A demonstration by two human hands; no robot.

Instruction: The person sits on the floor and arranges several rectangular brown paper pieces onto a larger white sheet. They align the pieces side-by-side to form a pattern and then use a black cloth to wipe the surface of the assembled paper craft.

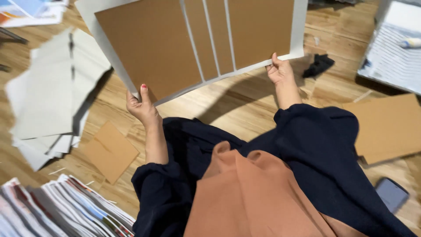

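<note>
Presently, a large sheet [193, 41] of brown panels on grey backing is held raised and tilted above the wooden floor [245, 105], pinched at its near edge by the left hand [142, 107] and right hand [280, 70]. Both grips are best kept level, so sagging is avoided.

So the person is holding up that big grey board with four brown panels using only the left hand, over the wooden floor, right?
Not quite: both hands hold the big grey board with four brown panels. The left hand grips its lower left corner and the right hand its lower right edge, over the wooden floor, as the head view shows.
</note>
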